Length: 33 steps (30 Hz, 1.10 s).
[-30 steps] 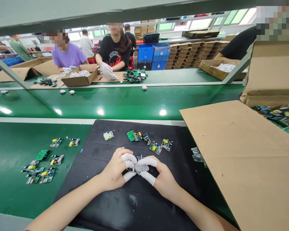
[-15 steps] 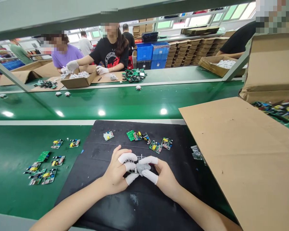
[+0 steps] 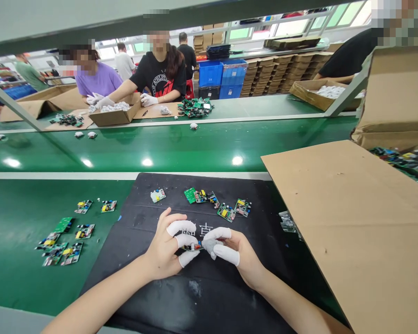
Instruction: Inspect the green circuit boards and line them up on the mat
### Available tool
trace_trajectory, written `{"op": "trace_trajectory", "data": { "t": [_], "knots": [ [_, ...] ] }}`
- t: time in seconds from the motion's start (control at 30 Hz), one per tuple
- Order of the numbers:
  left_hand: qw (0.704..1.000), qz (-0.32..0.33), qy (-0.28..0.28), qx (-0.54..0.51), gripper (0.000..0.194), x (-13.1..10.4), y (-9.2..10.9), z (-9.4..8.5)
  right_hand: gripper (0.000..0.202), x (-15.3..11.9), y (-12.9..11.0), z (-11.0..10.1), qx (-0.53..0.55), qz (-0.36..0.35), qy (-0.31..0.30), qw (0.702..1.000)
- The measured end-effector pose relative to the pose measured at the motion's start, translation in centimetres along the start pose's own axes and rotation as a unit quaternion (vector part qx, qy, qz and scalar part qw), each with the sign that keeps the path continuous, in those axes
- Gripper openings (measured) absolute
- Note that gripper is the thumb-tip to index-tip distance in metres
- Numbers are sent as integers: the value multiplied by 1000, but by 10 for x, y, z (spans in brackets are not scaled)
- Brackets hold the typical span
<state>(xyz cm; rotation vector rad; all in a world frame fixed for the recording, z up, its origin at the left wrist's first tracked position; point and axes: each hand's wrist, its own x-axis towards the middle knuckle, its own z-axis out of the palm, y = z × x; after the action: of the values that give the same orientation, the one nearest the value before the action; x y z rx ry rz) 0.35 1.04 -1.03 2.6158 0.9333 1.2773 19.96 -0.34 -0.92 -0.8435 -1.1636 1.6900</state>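
between our two hands, over the middle of the black mat (image 3: 209, 308), we have a small circuit board (image 3: 194, 247) and a soft-looking grey lump (image 3: 211, 246) end to end; we cannot tell whether they touch. our left hand (image 3: 163, 250) is clamped on the board, thumb below and fingers above, and its white finger cots (image 3: 181, 226) hide much of it, leaving a strip with a red component in sight. our right hand (image 3: 245, 262) pinches the grey lump between thumb and forefinger. just beyond our fingers we see white lettering (image 3: 205, 229) on the mat. farther up the mat, we see a whitish-coated board (image 3: 158, 195) on its own, then a green-faced board (image 3: 190, 195) among crowded populated boards (image 3: 226, 212) to its right. on the green bench to our left, we have a loose scatter of more boards (image 3: 71, 253). to our right, we have a slanted cardboard sheet (image 3: 351, 232), with a heap of boards (image 3: 407, 160) beyond it. across from us, small white pieces (image 3: 193, 126) sit on the green belt (image 3: 181, 148); past it, a person in a black printed shirt (image 3: 160, 76) reaches toward a cardboard box (image 3: 114, 119) of white pieces, beside a person in purple (image 3: 99, 79).
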Motion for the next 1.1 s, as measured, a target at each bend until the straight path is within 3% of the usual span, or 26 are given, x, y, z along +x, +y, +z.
{"op": "trace_trajectory", "data": {
  "t": [0.27, 0.67, 0.83, 1.1],
  "knots": [
    [994, 62, 33, 83, 7, -1, -1, 0, 21, -2, -1, -1, -138, -58, 1, 989],
    [997, 49, 20, 49, 3, -2, 0, 0, 33, -1, -2, 0, -85, -27, -23, 996],
    [999, 44, 17, 26, 6, 0, -3, -3, 36, -1, -5, 0, -49, -16, -4, 999],
    [996, 81, 16, 39, 8, -2, -5, -4, 34, -1, -1, -1, -80, -9, -24, 996]
  ]
}}
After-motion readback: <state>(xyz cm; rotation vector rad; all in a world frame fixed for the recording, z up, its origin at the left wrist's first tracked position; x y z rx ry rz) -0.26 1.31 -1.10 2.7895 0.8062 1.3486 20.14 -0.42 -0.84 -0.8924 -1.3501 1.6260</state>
